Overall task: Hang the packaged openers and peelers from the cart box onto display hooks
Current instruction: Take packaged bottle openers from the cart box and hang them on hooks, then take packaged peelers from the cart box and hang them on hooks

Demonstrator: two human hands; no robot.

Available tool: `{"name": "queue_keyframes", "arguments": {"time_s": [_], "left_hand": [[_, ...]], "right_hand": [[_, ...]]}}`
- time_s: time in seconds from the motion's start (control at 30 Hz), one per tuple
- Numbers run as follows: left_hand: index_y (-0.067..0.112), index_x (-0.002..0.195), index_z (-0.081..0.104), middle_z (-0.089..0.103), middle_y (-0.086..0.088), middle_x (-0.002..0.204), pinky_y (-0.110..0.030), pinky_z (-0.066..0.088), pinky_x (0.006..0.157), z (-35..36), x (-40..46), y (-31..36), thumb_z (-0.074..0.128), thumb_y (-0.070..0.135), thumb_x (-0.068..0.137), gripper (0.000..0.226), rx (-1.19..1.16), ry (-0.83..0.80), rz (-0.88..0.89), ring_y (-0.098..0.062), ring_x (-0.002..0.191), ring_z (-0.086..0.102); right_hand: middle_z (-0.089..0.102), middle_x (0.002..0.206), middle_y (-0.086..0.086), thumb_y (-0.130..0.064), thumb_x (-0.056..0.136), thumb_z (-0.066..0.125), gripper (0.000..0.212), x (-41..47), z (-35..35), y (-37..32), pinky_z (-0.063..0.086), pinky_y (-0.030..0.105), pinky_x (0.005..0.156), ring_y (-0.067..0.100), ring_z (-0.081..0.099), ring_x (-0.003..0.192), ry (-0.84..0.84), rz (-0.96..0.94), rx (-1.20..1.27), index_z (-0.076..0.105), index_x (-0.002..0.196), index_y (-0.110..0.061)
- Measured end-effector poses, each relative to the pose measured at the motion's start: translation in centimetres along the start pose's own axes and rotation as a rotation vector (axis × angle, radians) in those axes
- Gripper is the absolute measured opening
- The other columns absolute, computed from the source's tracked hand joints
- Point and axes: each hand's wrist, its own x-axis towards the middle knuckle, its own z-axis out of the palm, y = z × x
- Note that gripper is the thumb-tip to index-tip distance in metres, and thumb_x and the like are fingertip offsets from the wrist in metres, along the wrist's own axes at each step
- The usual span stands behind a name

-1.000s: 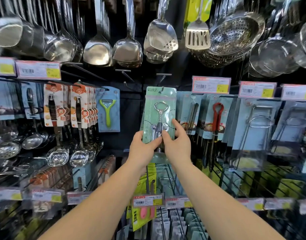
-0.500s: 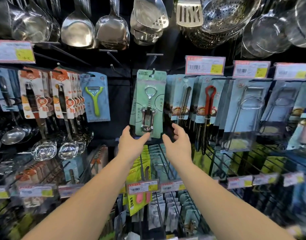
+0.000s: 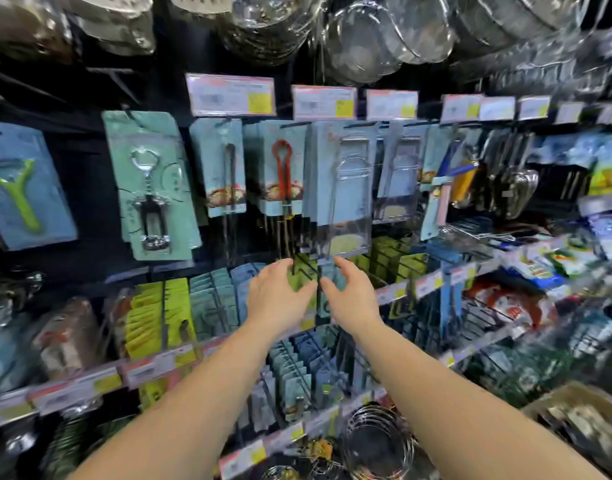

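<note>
Head view, blurred by motion: the left hand (image 3: 278, 294) and right hand (image 3: 353, 292) sit side by side at the centre of the picture, fingers loosely spread, thumbs near each other, holding nothing. Both are raised in front of the rack of hooks. At about ten o'clock from the hands, well apart, the packaged corkscrew opener (image 3: 152, 185) hangs on its hook on a green card, tilted. Farther out at nine o'clock hangs a blue card with a green peeler (image 3: 18, 192). At twelve o'clock hang red-handled tongs (image 3: 283, 168) on a card, under yellow-marked price tags (image 3: 230, 95). At five o'clock, by the edge, shows a corner of a cardboard box (image 3: 574, 420).
</note>
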Motion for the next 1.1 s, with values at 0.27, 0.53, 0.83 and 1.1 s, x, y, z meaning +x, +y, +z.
{"name": "queue_keyframes", "arguments": {"time_s": [0.27, 0.53, 0.83, 1.1], "left_hand": [[0.024, 0.143, 0.044, 0.049, -0.007, 0.145, -0.043, 0.038, 0.109, 17.9, -1.6, 15.8, 0.055, 0.062, 0.086, 0.07, 0.206, -0.261, 0.197, -0.033, 0.134, 0.043], [0.023, 0.146, 0.039, 0.043, -0.005, 0.15, -0.045, 0.033, 0.113, 35.0, -5.8, 31.1, 0.049, 0.064, 0.088, 0.072, 0.327, -0.397, 0.495, -0.03, 0.139, 0.038], [0.024, 0.151, 0.031, 0.036, -0.007, 0.156, -0.048, 0.031, 0.115, 48.7, -7.2, 39.0, 0.049, 0.063, 0.088, 0.076, 0.37, -0.606, 0.633, -0.032, 0.143, 0.032], [0.025, 0.15, 0.033, 0.039, -0.006, 0.153, -0.046, 0.031, 0.114, 63.9, -5.5, 39.1, 0.053, 0.055, 0.091, 0.069, 0.348, -0.888, 0.608, -0.032, 0.139, 0.036]], "right_hand": [[0.058, 0.126, 0.009, -0.035, 0.094, 0.057, 0.052, 0.5, -20.6, 14.7, 0.049, 0.037, 0.08, 0.031, 0.061, 0.106, 0.145, 0.164, -0.295, 0.045, 0.143, -0.022], [0.056, 0.129, 0.006, -0.039, 0.092, 0.058, 0.047, -1.6, -38.6, 27.6, 0.048, 0.036, 0.086, 0.028, 0.055, 0.116, 0.301, 0.347, -0.503, 0.05, 0.137, -0.029], [0.049, 0.141, 0.005, -0.037, 0.094, 0.058, 0.053, -3.8, -49.2, 38.2, 0.051, 0.042, 0.094, 0.027, 0.056, 0.118, 0.469, 0.615, -0.391, 0.043, 0.144, -0.027], [0.049, 0.144, 0.004, -0.031, 0.095, 0.058, 0.049, -2.5, -54.4, 49.1, 0.045, 0.035, 0.096, 0.022, 0.054, 0.121, 0.604, 0.858, -0.354, 0.046, 0.142, -0.024]]}}
